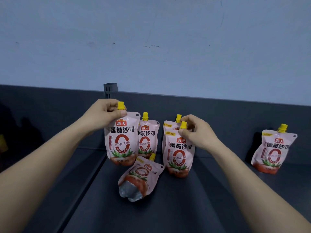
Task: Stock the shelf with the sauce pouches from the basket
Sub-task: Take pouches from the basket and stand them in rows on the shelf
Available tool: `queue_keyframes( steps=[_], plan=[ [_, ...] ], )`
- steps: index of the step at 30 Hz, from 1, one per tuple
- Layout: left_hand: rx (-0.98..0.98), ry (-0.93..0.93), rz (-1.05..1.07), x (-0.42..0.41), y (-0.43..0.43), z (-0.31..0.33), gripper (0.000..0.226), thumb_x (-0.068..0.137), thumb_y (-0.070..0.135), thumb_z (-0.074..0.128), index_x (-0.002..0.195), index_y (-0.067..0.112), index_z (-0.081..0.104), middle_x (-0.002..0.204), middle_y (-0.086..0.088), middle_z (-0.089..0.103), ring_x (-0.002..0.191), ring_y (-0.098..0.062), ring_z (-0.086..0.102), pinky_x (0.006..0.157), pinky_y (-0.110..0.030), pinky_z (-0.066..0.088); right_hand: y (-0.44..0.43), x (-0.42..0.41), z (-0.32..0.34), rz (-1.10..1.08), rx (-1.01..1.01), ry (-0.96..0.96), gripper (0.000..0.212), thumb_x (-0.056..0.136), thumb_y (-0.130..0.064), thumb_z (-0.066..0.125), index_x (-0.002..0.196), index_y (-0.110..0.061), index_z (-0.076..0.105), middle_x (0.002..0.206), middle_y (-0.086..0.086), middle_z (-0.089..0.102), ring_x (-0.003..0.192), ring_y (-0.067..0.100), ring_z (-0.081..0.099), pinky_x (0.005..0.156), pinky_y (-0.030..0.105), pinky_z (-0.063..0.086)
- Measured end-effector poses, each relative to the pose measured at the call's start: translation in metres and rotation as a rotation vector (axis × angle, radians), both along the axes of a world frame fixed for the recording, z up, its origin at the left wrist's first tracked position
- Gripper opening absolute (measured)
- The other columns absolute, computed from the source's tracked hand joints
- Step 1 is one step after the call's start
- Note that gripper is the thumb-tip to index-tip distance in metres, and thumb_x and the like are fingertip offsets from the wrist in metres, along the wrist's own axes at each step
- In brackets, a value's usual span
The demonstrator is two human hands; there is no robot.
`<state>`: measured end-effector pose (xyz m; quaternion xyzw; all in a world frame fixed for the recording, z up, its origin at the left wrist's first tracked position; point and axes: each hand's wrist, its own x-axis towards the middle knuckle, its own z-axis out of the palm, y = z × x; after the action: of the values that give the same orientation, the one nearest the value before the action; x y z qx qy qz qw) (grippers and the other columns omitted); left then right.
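Dark shelf (210, 190) with pink sauce pouches (273, 151).

1. The pouch (120, 140) in the left hand (102, 115) is thin flexible plastic film, pink and glossy, with smooth printed faces.
2. The pouch (179, 153) under the right hand (196, 132) has the same shiny film, lightly creased near its top seam.
3. The fallen pouch (140, 178) shows a silvery foil-like base, crinkled and reflective.
4. Each spout cap, such as the yellow cap (120, 105), is hard plastic with a ribbed side and a dull sheen.
5. The shelf (168, 207) looks like painted metal, dark grey, smooth and matt.
6. The wall (151, 39) is painted plaster, matt, with fine cracks and scuffs.
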<state>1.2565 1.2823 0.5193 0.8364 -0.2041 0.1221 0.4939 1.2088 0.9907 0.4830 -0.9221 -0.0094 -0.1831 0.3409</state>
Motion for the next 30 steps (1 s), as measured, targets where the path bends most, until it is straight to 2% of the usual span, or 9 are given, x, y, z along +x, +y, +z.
queue_keyframes(
  steps=[3, 5, 7, 10, 12, 16, 23, 26, 30],
  plan=[
    [0.004, 0.005, -0.002, 0.0, 0.001, -0.001, 0.011, 0.089, 0.017, 0.064, 0.097, 0.01, 0.068, 0.083, -0.006, 0.075, 0.077, -0.016, 0.072, 0.074, -0.029, 0.055, 0.015, -0.003, 0.001, -0.077, -0.345, -0.148, 0.052, 0.085, -0.032, 0.067, 0.134, -0.024, 0.049, 0.13, -0.001, 0.055, 0.125, 0.021, 0.044, 0.105, 0.044, 0.039],
    [0.008, 0.007, 0.0, 0.0, 0.002, -0.002, 0.011, 0.089, 0.018, 0.064, 0.096, 0.011, 0.068, 0.083, -0.005, 0.075, 0.077, -0.015, 0.073, 0.076, -0.032, 0.056, 0.034, -0.008, 0.003, -0.018, -0.462, -0.345, 0.047, 0.088, -0.03, 0.064, 0.132, -0.021, 0.053, 0.133, -0.001, 0.053, 0.13, 0.02, 0.04, 0.109, 0.04, 0.034],
    [0.008, 0.005, 0.001, 0.0, 0.004, -0.002, 0.011, 0.088, 0.019, 0.065, 0.096, 0.012, 0.069, 0.083, -0.004, 0.075, 0.077, -0.015, 0.073, 0.077, -0.033, 0.056, 0.058, -0.012, 0.004, 0.133, -0.456, -0.375, 0.037, 0.092, -0.027, 0.059, 0.128, -0.02, 0.058, 0.129, -0.002, 0.058, 0.124, 0.017, 0.045, 0.104, 0.031, 0.035],
    [0.005, -0.003, 0.01, -0.001, 0.01, -0.003, 0.01, 0.088, 0.019, 0.066, 0.094, 0.013, 0.069, 0.083, -0.005, 0.075, 0.078, -0.015, 0.072, 0.078, -0.033, 0.056, 0.095, -0.009, -0.014, 0.268, -0.385, -0.1, 0.027, 0.094, -0.021, 0.054, 0.12, -0.018, 0.062, 0.117, 0.003, 0.065, 0.108, 0.021, 0.056, 0.093, 0.034, 0.047],
    [-0.007, -0.004, 0.02, -0.001, 0.015, -0.004, 0.01, 0.088, 0.019, 0.066, 0.094, 0.013, 0.069, 0.083, -0.005, 0.075, 0.078, -0.016, 0.072, 0.079, -0.034, 0.056, 0.108, 0.002, -0.033, 0.22, -0.423, 0.153, 0.017, 0.094, -0.025, 0.054, 0.108, -0.017, 0.06, 0.106, 0.005, 0.063, 0.097, 0.024, 0.058, 0.08, 0.035, 0.049],
    [0.016, -0.003, 0.036, -0.004, 0.024, -0.006, 0.011, 0.088, 0.02, 0.065, 0.094, 0.011, 0.069, 0.083, -0.006, 0.075, 0.077, -0.016, 0.072, 0.078, -0.035, 0.057, 0.116, 0.018, -0.057, 0.161, -0.578, 0.48, 0.03, 0.095, -0.028, 0.052, 0.117, -0.009, 0.056, 0.115, 0.01, 0.061, 0.099, 0.025, 0.059, 0.076, 0.031, 0.045],
    [0.031, 0.014, 0.028, -0.006, 0.035, -0.011, 0.011, 0.089, 0.019, 0.064, 0.092, 0.01, 0.068, 0.085, -0.013, 0.074, 0.081, -0.024, 0.072, 0.082, -0.041, 0.057, 0.118, 0.023, -0.057, 0.078, -0.49, 0.573, 0.051, 0.091, -0.038, 0.058, 0.131, -0.01, 0.043, 0.121, 0.012, 0.058, 0.102, 0.028, 0.063, 0.078, 0.035, 0.053],
    [0.044, 0.018, 0.021, -0.006, 0.037, -0.014, 0.009, 0.088, 0.019, 0.064, 0.09, 0.011, 0.068, 0.085, -0.014, 0.073, 0.083, -0.027, 0.072, 0.083, -0.042, 0.056, 0.116, 0.022, -0.057, 0.074, -0.333, 0.715, 0.056, 0.092, -0.04, 0.058, 0.135, -0.01, 0.038, 0.113, 0.015, 0.062, 0.085, 0.027, 0.069, 0.072, 0.035, 0.06],
    [0.046, 0.026, 0.019, -0.005, 0.039, -0.016, 0.009, 0.088, 0.019, 0.064, 0.09, 0.012, 0.068, 0.083, -0.01, 0.074, 0.081, -0.023, 0.072, 0.081, -0.04, 0.057, 0.113, 0.023, -0.058, 0.051, -0.328, 0.635, 0.057, 0.081, -0.046, 0.07, 0.12, -0.01, 0.05, 0.092, 0.005, 0.057, 0.084, 0.021, 0.064, 0.069, 0.029, 0.056]
  ],
)
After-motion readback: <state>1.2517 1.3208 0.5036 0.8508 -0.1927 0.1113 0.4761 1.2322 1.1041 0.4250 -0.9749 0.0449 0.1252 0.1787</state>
